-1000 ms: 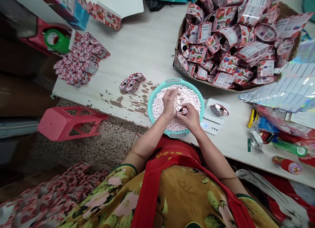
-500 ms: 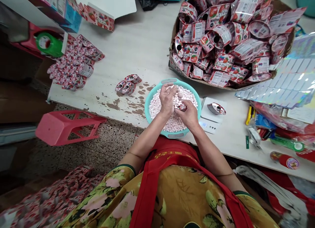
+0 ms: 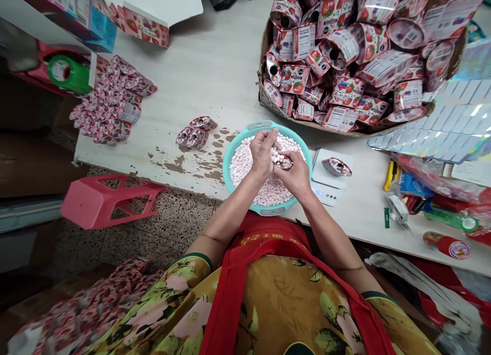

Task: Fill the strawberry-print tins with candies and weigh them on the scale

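Note:
My left hand [image 3: 263,154] is cupped with its fingers bent around small pale pink candies [image 3: 276,157], tipped toward the packet's mouth. My right hand [image 3: 296,175] grips a small strawberry-print packet [image 3: 286,163], its opening facing up beside the candies. Both hands are above a turquoise basin [image 3: 228,177] full of the same candies. To the right, another packet [image 3: 337,167] with a dark opening lies on a white scale [image 3: 323,177]. Several similar packets [image 3: 197,138] sit together on the table, left of the basin.
A cardboard box [image 3: 262,91] heaped with strawberry-print packets stands behind the basin. Flattened packets [image 3: 105,107] are piled at the left. Silvery sheets [image 3: 433,132], a red-capped jar [image 3: 447,245] and tools lie at the right. A red stool [image 3: 88,201] stands below the table edge.
Fewer candies show in my left hand, and its fingers have drawn closer together. My right hand still holds the packet. The whole view has shifted slightly.

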